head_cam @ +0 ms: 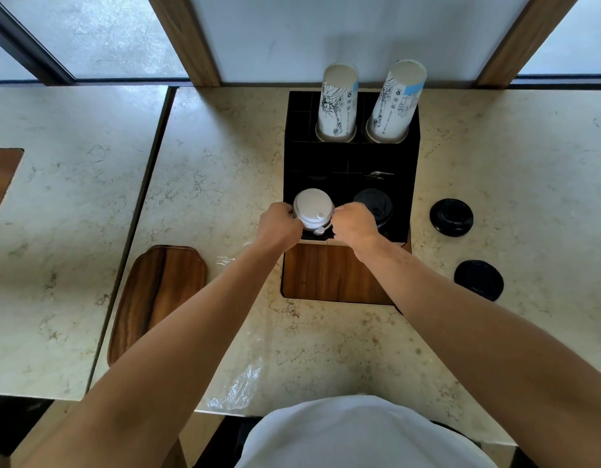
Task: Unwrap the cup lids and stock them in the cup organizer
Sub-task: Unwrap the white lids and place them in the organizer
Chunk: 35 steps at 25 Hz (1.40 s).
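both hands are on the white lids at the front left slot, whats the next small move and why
Probably ease the stack of white lids straight down into the front left slot of the black organizer, then let go. The left hand and right hand grip it from both sides, and it stands well above the rim, higher than the black lids in the next slot.

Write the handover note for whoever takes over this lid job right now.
Left hand and right hand: both grip the white lid stack, set in the organizer's front-left slot.
Black lids sit in the front-right slot.
Done: white lids unwrapped; plastic wrap lies on the counter's near edge.
Left: seat the white stack and let go; stock the two loose black lids on the counter to the right; clear the wrap.
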Tool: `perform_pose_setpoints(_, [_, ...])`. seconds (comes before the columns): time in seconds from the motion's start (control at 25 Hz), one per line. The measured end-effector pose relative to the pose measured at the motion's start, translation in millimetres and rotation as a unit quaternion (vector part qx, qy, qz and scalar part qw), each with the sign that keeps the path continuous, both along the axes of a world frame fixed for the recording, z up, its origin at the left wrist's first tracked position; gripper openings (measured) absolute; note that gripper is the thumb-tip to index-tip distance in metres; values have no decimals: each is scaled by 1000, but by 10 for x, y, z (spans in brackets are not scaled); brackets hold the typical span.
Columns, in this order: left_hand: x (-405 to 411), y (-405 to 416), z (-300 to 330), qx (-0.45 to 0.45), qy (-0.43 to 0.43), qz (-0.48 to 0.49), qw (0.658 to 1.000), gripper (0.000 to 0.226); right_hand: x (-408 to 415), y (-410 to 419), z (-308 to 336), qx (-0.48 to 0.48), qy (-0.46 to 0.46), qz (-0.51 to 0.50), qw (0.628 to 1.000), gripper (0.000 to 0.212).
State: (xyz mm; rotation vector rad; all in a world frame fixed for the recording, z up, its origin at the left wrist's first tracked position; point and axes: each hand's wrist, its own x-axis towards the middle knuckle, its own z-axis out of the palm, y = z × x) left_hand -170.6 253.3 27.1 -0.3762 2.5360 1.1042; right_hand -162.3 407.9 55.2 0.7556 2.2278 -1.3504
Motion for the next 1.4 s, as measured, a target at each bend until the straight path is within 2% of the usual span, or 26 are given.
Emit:
perform_pose_setpoints(0.12, [137, -45, 52, 1, 29, -7, 1000, 49, 161, 58, 85, -28, 10, 29, 999, 33])
perform_pose_setpoints(0.24, [220, -69, 73, -26, 58, -52, 997, 65, 289, 95, 96, -3, 30, 57, 998, 35])
perform_pose_setpoints(0.32, [250, -54, 60, -58, 70, -93, 991, 68, 371, 80, 137, 41, 41, 97, 994, 36])
perform_pose_setpoints(0.48, [231, 38, 1, -89, 77, -142, 983, 70, 457, 40, 147, 77, 72, 129, 986, 41])
perform_pose_setpoints(0.72, [127, 152, -115, -110, 68, -167, 978, 75, 350, -43, 101, 49, 63, 147, 986, 54])
perform_pose_setpoints(0.84, [68, 176, -170, -124, 64, -192, 971, 67, 302, -62, 59, 55, 51, 151, 986, 57])
perform_pose_setpoints(1.04, [37, 190, -270, -142, 57, -190, 970, 50, 253, -69, -8, 48, 33, 158, 986, 56])
perform_pose_setpoints(1.4, [14, 190, -344, -161, 61, -200, 965, 59, 201, -63, -48, 43, 23, 156, 987, 48])
